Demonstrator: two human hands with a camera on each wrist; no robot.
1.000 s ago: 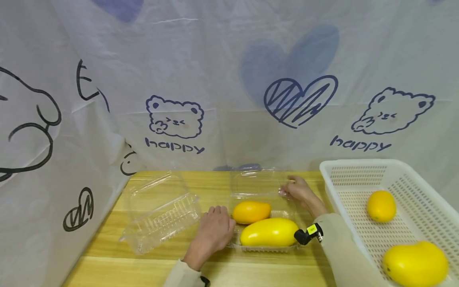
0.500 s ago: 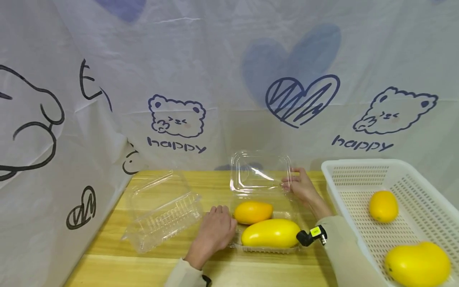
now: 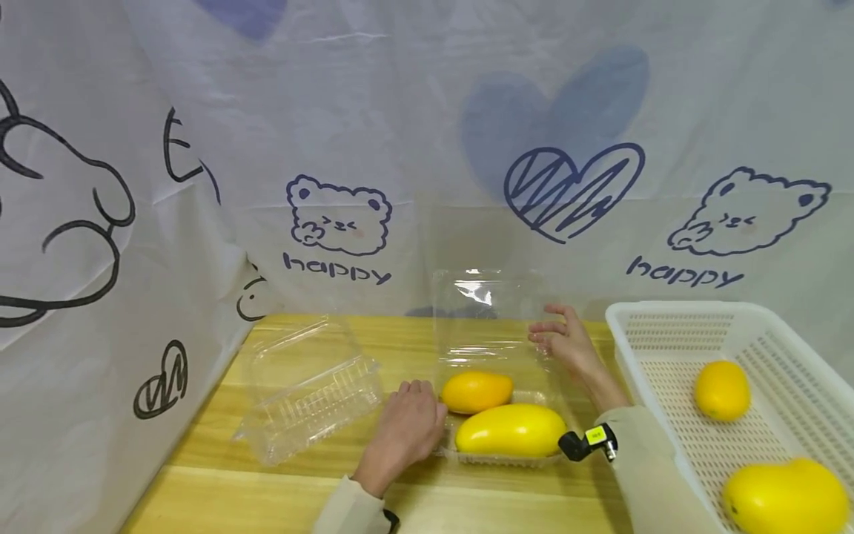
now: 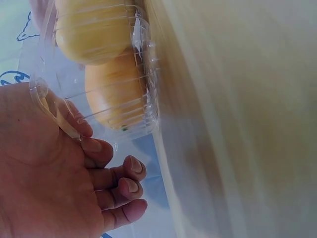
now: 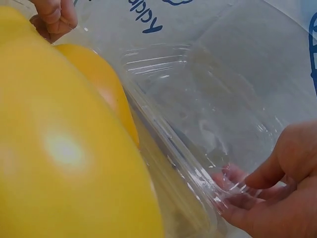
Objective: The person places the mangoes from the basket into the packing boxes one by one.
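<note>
A clear plastic clamshell container (image 3: 507, 461) stands on the table with its lid (image 3: 490, 319) raised at the back. Inside the base lie an orange-yellow mango (image 3: 477, 391) and a larger, longer yellow mango (image 3: 510, 430). My left hand (image 3: 410, 426) pinches the left rim of the base between thumb and index finger, as the left wrist view shows; its other fingers are loosely bent. On the right, my right hand (image 3: 570, 348) holds the lid's side edge, thumb (image 5: 270, 171) on one side and fingers seen through the plastic on the other.
Another clear clamshell container (image 3: 310, 400) lies open to the left on the wooden table (image 3: 220, 489). A white perforated basket (image 3: 640, 371) at the right holds a small mango (image 3: 723, 391) and a large mango (image 3: 786, 495). A printed cloth (image 3: 427, 133) hangs behind the table.
The lid has swung up to a more upright stance, and my right hand has risen with it. My left hand keeps its place at the rim. The head view has turned slightly left.
</note>
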